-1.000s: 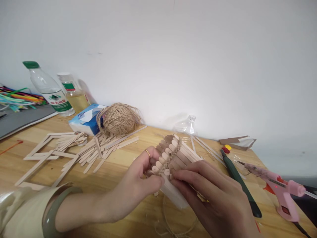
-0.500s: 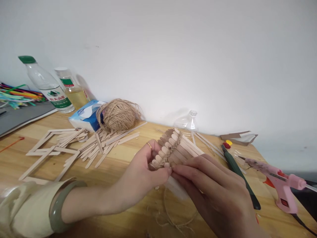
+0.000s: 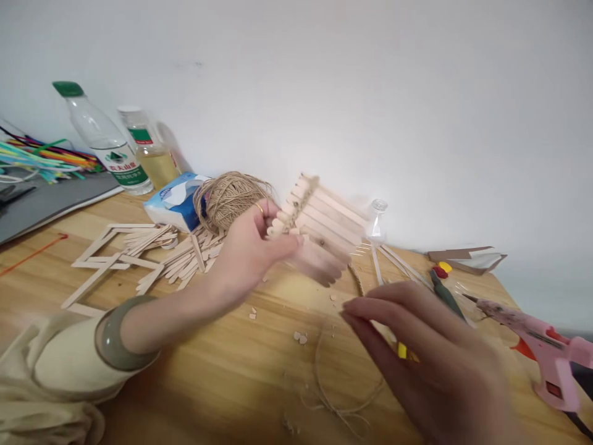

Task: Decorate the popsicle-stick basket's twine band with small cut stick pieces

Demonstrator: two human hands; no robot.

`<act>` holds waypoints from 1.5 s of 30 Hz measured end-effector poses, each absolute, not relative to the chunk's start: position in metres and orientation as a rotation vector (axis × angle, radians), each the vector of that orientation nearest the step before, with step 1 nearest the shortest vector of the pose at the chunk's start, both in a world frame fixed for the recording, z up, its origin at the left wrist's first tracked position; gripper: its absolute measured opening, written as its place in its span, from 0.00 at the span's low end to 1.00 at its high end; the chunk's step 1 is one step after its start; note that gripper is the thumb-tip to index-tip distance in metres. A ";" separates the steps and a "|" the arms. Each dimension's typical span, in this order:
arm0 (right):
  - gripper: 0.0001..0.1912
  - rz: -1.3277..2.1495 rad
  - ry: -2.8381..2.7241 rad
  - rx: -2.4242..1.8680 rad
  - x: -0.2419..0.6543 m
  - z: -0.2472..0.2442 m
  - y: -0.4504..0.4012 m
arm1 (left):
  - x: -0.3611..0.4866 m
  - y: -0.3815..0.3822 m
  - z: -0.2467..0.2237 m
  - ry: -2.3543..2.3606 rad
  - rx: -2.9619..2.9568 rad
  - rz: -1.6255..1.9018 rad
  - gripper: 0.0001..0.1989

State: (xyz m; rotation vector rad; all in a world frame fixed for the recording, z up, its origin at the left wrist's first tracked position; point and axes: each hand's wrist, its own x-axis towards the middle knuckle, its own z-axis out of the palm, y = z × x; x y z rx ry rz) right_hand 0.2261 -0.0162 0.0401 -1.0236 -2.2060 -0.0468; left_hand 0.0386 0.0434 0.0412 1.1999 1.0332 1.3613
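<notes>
A small piece built of wooden craft sticks [image 3: 327, 216], with twine running across one end, is tilted above the table. My left hand [image 3: 252, 247] grips its left end between thumb and fingers and wears a ring. Apart from the piece, lower right, my right hand [image 3: 417, 346] has thumb and index fingertips pinched together; whatever lies between them, if anything, is too small to make out. Loose twine [image 3: 343, 408] curls on the table near my right hand. Behind my left hand sits a ball of twine [image 3: 231, 194].
Loose craft sticks [image 3: 185, 259] and joined stick frames [image 3: 99, 266] lie left. Two bottles [image 3: 120, 161] and a tissue pack [image 3: 173, 201] stand behind. A pink glue gun [image 3: 532, 327], a dark green tool [image 3: 447, 296] and a cut bottle top [image 3: 377, 219] are at right.
My left hand has raised the stick piece and turned it. My right hand has come away from it, downward and to the right. The camera view has shifted slightly.
</notes>
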 end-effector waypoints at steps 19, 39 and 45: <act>0.10 0.741 -2.573 -1.528 0.202 -0.027 0.000 | 0.035 0.058 0.033 1.012 1.250 1.415 0.10; 0.08 0.317 -2.034 -1.167 0.230 0.041 -0.009 | 0.061 0.022 0.021 0.889 1.239 0.928 0.11; 0.09 0.135 -2.122 -1.088 0.227 0.041 -0.008 | 0.063 0.018 0.022 0.869 1.153 0.892 0.13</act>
